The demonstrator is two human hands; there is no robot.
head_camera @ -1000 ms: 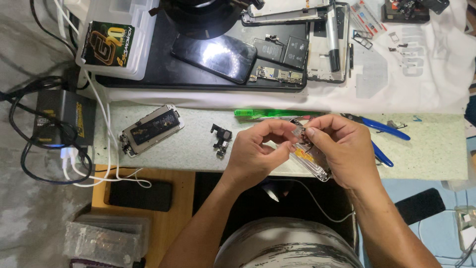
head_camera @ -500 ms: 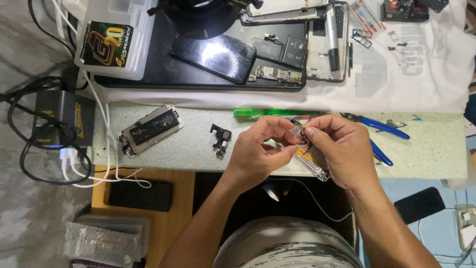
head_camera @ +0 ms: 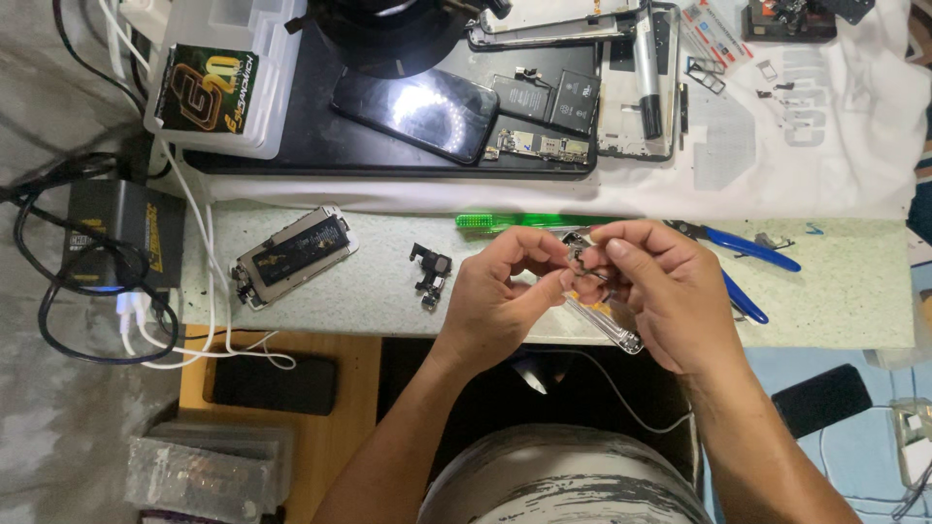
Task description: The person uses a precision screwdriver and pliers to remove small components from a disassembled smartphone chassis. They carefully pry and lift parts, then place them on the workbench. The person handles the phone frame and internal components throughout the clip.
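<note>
Both hands [head_camera: 592, 286] barely shifted, fingertips pinching slightly closer on the small part [head_camera: 580, 260].

Left hand [head_camera: 505, 296] and right hand [head_camera: 660, 291] pinching small dark part [head_camera: 580, 262] together over speckled worktop [head_camera: 854, 291]. Opened phone [head_camera: 291, 257] lying left, small black component [head_camera: 430, 270] between. Green toothbrush [head_camera: 529, 221], blue pliers [head_camera: 743, 262] near.
</note>
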